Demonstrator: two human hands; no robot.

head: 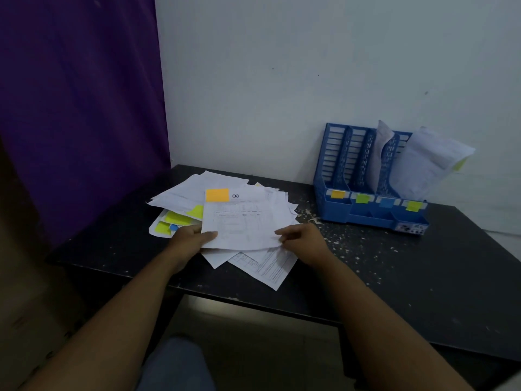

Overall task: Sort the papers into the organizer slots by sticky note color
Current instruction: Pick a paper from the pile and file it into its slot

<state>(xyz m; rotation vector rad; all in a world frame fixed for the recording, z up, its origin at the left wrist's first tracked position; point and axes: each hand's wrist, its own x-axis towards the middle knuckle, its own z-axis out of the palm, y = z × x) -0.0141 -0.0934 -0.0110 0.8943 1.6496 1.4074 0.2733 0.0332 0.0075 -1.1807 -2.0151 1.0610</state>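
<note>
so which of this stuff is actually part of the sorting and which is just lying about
Job: orange-noted sheet, held by left hand and right hand; paper pile; blue organizer with colour-tabbed slots.
Lying about: purple curtain; pale flecks on the table.

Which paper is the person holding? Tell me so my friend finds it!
On the black table, left of the blue organizer, lies a paper pile. The left hand and right hand hold its top sheet. Only it shows an orange sticky note; nearby notes are yellow or blue.

circled star emblem [235,196] at head of top sheet [245,221], printed lines too blurred to read
</note>
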